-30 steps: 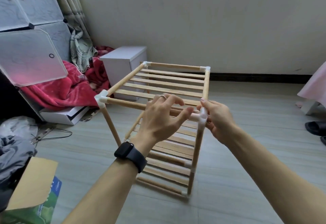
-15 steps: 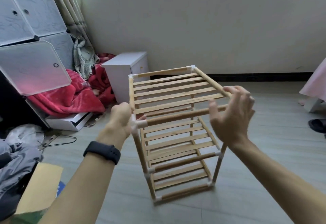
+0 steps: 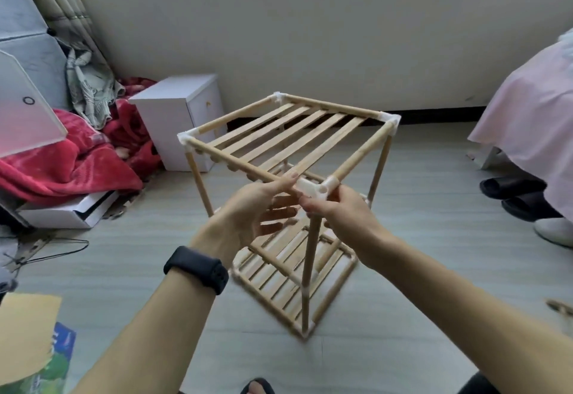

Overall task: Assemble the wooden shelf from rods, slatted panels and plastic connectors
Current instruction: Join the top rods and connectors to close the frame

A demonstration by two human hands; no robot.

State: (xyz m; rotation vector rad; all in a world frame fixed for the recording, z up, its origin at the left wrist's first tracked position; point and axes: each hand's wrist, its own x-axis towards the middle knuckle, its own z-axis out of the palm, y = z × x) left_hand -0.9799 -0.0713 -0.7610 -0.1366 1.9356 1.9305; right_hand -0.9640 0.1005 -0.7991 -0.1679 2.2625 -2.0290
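The wooden shelf [image 3: 288, 136] stands upright on the floor, one corner turned toward me, with slatted panels at top, middle and bottom. A white plastic connector [image 3: 313, 188] joins the near top corner. My left hand [image 3: 248, 217], with a black watch on its wrist, pinches the top rod just left of that connector. My right hand [image 3: 338, 210] grips the upright rod [image 3: 310, 263] right below the connector, thumb pressed on the plastic. White connectors also cap the left [image 3: 185, 138], far [image 3: 279, 97] and right [image 3: 391, 120] top corners.
A white cabinet [image 3: 179, 114] stands behind the shelf beside a red blanket [image 3: 62, 164] and a storage cube unit [image 3: 24, 52]. Pink cloth [image 3: 527, 108] hangs at right above dark slippers [image 3: 511, 189]. A cardboard box [image 3: 28, 341] lies at lower left. Grey floor surrounds the shelf.
The shelf has been rotated so a corner now faces me. Both hands shifted from its two front corners to the one near top connector.
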